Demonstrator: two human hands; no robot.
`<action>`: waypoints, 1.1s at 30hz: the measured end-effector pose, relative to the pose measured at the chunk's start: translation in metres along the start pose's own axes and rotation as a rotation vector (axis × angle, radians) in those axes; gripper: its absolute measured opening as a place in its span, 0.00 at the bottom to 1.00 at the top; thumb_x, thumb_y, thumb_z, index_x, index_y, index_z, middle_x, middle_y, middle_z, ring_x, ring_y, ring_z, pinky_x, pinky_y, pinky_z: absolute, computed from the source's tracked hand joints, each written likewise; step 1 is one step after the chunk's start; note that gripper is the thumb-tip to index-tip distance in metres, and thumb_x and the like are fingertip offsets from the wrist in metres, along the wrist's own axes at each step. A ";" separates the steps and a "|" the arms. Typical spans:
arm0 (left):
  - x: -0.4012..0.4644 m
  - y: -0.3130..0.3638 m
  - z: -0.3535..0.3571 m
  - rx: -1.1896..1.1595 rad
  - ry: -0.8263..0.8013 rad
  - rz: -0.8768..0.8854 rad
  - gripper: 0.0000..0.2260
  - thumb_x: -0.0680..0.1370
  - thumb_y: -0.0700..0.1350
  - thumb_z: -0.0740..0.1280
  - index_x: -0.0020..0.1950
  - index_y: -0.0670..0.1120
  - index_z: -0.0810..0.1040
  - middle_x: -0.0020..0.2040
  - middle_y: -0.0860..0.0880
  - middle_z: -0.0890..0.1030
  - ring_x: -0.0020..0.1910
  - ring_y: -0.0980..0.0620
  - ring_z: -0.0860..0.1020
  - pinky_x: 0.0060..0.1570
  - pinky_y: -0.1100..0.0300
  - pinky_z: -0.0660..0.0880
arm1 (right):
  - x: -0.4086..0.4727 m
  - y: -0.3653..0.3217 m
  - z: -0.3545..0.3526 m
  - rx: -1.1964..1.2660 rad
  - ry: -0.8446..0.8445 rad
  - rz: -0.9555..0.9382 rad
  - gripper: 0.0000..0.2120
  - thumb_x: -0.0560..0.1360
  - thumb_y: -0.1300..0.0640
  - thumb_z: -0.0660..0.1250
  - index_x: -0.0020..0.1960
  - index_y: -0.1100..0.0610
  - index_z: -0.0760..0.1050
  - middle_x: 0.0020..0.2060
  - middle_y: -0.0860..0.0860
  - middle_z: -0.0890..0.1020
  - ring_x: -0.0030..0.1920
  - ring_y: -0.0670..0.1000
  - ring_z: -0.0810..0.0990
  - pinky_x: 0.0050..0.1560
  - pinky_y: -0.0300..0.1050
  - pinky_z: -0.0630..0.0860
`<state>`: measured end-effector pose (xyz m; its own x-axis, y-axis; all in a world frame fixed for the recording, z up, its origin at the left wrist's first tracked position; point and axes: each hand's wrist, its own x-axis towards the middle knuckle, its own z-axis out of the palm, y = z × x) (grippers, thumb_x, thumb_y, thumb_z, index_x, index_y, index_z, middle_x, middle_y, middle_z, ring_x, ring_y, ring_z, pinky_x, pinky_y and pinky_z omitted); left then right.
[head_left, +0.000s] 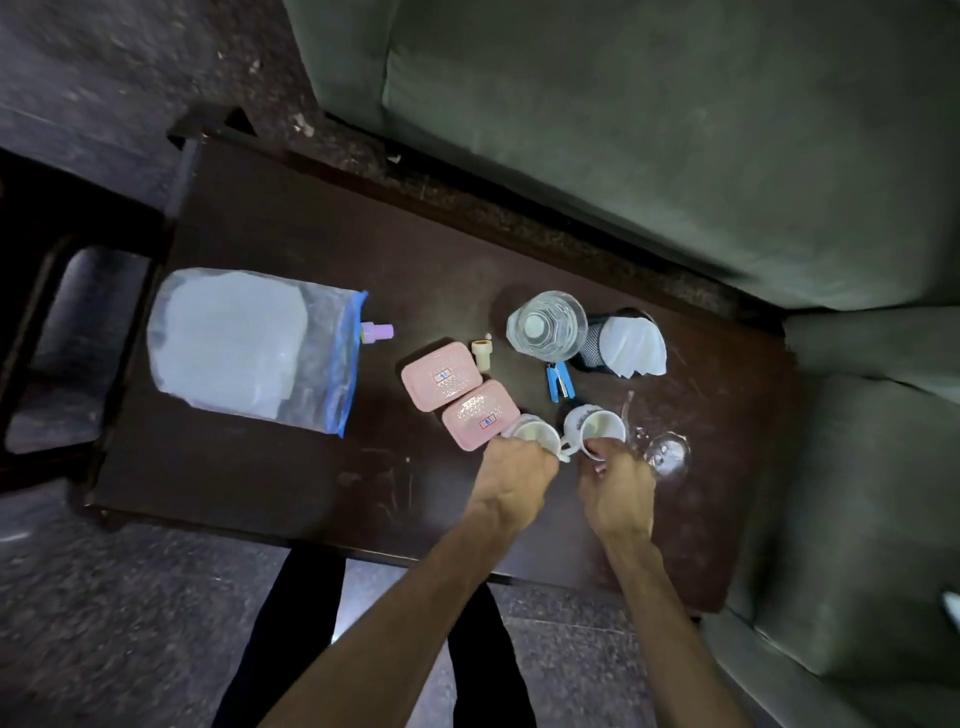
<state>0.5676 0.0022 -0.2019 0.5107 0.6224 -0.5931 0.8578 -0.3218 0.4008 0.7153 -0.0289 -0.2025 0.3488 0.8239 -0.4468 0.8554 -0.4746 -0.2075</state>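
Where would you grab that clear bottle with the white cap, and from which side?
Round its body, coming from the left. The clear bottle stands upright and is round, so a grip should wrap its sides well. The mesh holder crowds its right side and the blue stapler lies just in front, while the left side has more room.

A dark brown wooden worktop (311, 249), scuffed and scratched, stands on a speckled grey stone floor (104, 597). A green upholstered sofa (675, 130) runs along its far side, with a matching seat (857, 493) at its right end. A dark stool (88, 291) stands at its left end. The light is dim.
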 end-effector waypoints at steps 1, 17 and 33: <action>0.000 0.000 0.001 0.015 -0.005 0.014 0.07 0.78 0.43 0.71 0.55 0.47 0.83 0.51 0.47 0.85 0.54 0.44 0.83 0.43 0.56 0.68 | 0.000 0.004 0.000 0.003 0.015 -0.027 0.10 0.71 0.69 0.73 0.50 0.59 0.85 0.46 0.57 0.88 0.45 0.62 0.86 0.46 0.50 0.81; -0.075 -0.021 -0.016 -0.124 0.432 0.038 0.11 0.51 0.44 0.79 0.27 0.48 0.79 0.23 0.51 0.78 0.25 0.49 0.78 0.27 0.65 0.70 | -0.044 -0.045 -0.047 0.084 0.275 -0.203 0.06 0.75 0.58 0.74 0.50 0.58 0.87 0.44 0.52 0.87 0.41 0.58 0.83 0.41 0.45 0.77; -0.219 -0.230 -0.060 -0.332 1.069 -0.671 0.07 0.67 0.40 0.79 0.33 0.48 0.83 0.23 0.49 0.78 0.22 0.46 0.76 0.23 0.59 0.69 | -0.085 -0.350 0.024 0.198 0.153 -0.722 0.08 0.74 0.63 0.76 0.52 0.60 0.87 0.46 0.54 0.88 0.45 0.60 0.84 0.48 0.50 0.79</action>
<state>0.2547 -0.0173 -0.1229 -0.4395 0.8974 0.0397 0.7921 0.3663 0.4883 0.3764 0.0598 -0.1131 -0.2092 0.9777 -0.0186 0.8116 0.1630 -0.5610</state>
